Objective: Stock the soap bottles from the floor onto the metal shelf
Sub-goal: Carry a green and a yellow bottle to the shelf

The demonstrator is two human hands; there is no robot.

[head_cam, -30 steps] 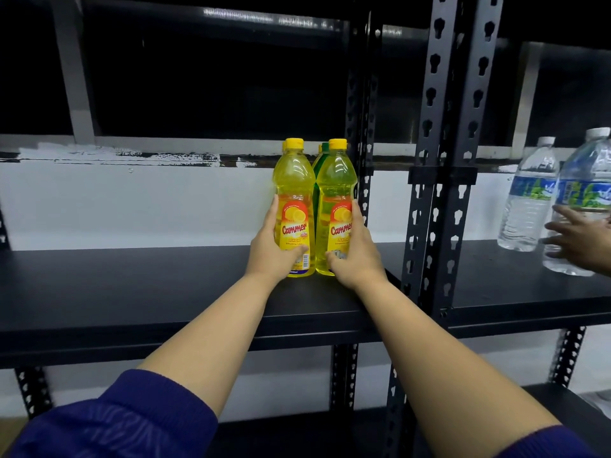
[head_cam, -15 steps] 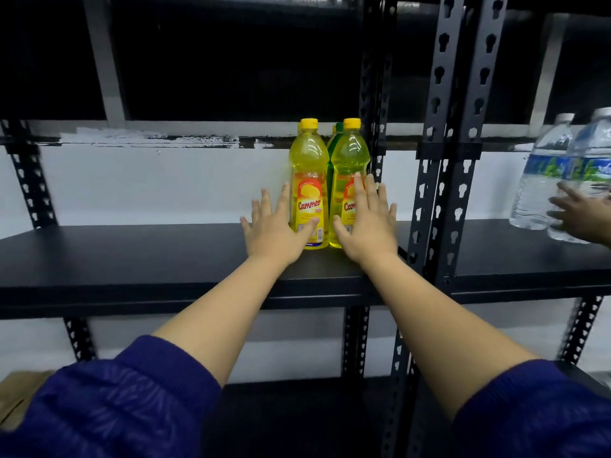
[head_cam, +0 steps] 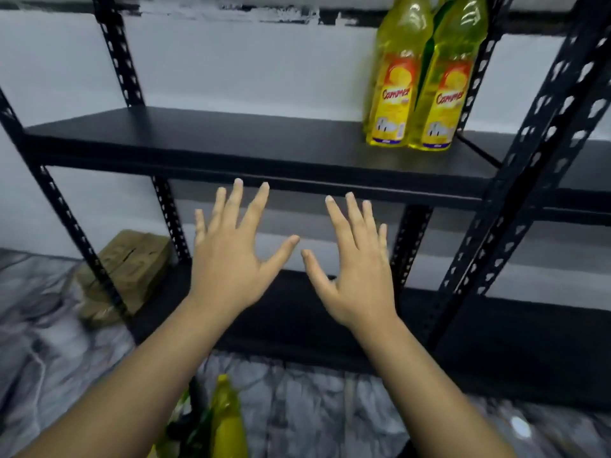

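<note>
Soap bottles (head_cam: 420,81) upright on metal shelf (head_cam: 231,143), above and right of both empty hands, left grip (head_cam: 231,259) and right grip (head_cam: 357,269) spread wide

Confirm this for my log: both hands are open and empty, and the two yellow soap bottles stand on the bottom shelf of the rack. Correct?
Not quite. The yellow soap bottles stand on the upper shelf, not the bottom one, as the head view shows. The left hand and right hand are indeed open and empty.
</note>
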